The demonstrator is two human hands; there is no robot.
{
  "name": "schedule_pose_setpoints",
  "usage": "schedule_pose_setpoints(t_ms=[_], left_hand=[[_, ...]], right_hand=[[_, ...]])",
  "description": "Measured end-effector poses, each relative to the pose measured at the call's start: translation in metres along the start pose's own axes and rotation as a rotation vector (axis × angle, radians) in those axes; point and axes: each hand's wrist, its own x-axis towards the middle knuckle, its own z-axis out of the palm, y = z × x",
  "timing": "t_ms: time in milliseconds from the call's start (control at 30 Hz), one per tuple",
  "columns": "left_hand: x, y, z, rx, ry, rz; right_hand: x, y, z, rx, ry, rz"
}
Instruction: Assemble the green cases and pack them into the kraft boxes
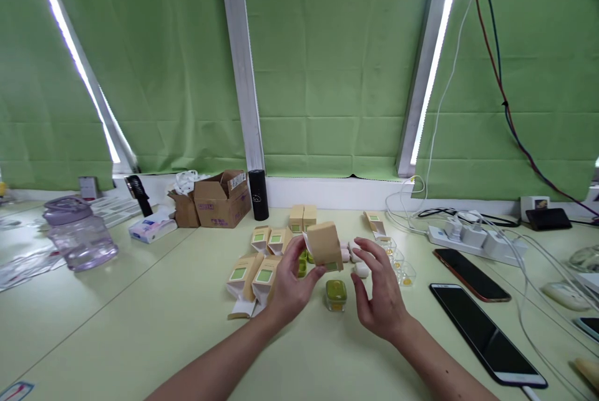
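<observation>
Counts: 2 hands, left [291, 285] and right [381, 292]. Small tan cartons: 1 held [324, 245], about 7 more on the table. 1 green jar [336, 294]. 2 phones [484, 332]. 2 brown boxes [222, 198]. 1 power strip [468, 240]. 1 jug [78, 232].

A pale green table [116, 326] runs up to a white sill [327, 192] below windows covered by green blinds [337, 64]. Daylight slips through narrow gaps beside slanted grey window frames [241, 64], while red, blue and white cables [496, 77] hang at right.
</observation>
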Motion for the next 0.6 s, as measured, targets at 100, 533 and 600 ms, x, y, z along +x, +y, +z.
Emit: schedule_pose_setpoints(t_ms=[100, 533, 600], left_hand=[[0.004, 0.002, 0.002, -0.217, 0.034, -0.193], [0.006, 0.002, 0.007, -0.354, 0.048, -0.367], [0.005, 0.001, 0.007, -0.341, 0.049, -0.375]], right_hand=[[-0.002, 0.000, 0.001, 0.017, -0.024, 0.038], [-0.001, -0.010, 0.005, 0.198, -0.149, 0.200], [-0.002, -0.010, 0.006, 0.224, -0.166, 0.231]])
